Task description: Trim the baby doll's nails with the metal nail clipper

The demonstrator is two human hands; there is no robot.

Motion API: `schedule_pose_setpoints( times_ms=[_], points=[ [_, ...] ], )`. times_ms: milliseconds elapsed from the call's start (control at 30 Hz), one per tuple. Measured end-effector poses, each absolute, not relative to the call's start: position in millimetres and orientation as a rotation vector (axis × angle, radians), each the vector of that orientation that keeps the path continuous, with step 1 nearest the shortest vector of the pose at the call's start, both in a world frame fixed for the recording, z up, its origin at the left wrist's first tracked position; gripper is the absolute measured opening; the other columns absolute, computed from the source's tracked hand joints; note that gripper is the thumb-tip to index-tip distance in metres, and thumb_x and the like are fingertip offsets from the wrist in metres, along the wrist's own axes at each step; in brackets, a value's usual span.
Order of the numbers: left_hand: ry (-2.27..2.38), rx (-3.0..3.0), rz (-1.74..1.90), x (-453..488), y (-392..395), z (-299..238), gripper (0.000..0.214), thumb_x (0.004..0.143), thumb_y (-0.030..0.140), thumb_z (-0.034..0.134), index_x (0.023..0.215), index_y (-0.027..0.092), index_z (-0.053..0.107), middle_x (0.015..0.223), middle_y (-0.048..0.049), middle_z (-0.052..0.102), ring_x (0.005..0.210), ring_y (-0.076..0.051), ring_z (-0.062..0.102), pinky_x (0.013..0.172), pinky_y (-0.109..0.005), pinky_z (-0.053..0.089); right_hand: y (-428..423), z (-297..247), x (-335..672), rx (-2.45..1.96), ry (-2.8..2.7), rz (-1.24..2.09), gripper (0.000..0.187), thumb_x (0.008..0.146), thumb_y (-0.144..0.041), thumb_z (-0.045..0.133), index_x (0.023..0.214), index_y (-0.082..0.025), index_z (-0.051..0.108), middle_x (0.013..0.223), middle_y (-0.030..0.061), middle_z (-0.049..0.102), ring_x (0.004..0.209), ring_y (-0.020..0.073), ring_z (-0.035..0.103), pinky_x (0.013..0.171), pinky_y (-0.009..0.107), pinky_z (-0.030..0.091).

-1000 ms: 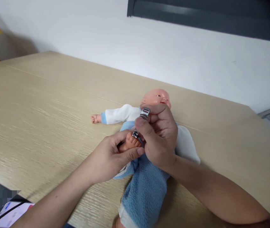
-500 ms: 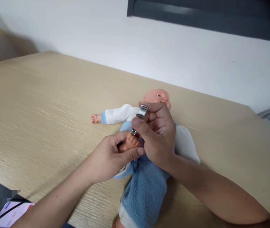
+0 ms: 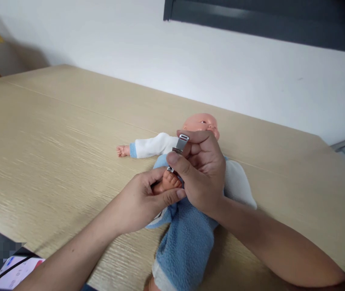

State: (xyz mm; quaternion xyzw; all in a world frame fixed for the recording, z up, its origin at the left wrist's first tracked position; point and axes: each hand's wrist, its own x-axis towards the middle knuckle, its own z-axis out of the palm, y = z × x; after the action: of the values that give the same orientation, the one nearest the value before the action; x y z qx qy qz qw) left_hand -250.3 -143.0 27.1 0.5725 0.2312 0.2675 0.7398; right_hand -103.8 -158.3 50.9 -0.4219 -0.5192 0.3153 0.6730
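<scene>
Since a second ago, the nail clippers (image 3: pixel 182 142) have shifted slightly toward the left of the view, and their cutting end now sits at the near edge of the big toe on the doll's foot (image 3: pixel 171 182); whether it touches cannot be told. The right hand (image 3: pixel 204 173) pinches the clippers between thumb and curled fingers, the lever end sticking out above the thumb. The left hand (image 3: pixel 142 198) grips the foot, thumb below the toes. The doll (image 3: pixel 187 238) lies face-up in blue fleece trousers, its other leg stretched toward the viewer; one white sleeve (image 3: pixel 152 147) reaches out leftward. Its head (image 3: pixel 201 120) lies beyond the right hand. Underneath is a wood-grain table (image 3: pixel 54 141), with a white wall (image 3: pixel 114 48) behind.
</scene>
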Motion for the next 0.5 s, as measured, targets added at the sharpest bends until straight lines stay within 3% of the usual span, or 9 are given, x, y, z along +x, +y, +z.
schedule_pose_setpoints(
  times_ms=[500],
  points=[
    [0.483,1.223,0.588,-249.2,-142.7,28.2,0.027,0.087,0.016,0.084,0.081,0.017,0.057,0.070,0.0089,0.036,0.062,-0.007,0.022,0.057,-0.016,0.032,-158.0,45.8,-101.6,-0.914,-1.210,0.659,0.028,0.089,-0.029,0.082,0.106,-0.026,0.061,0.067,-0.0060,0.050,0.056,0.0108,0.047,0.052,0.027,0.043]
  ],
)
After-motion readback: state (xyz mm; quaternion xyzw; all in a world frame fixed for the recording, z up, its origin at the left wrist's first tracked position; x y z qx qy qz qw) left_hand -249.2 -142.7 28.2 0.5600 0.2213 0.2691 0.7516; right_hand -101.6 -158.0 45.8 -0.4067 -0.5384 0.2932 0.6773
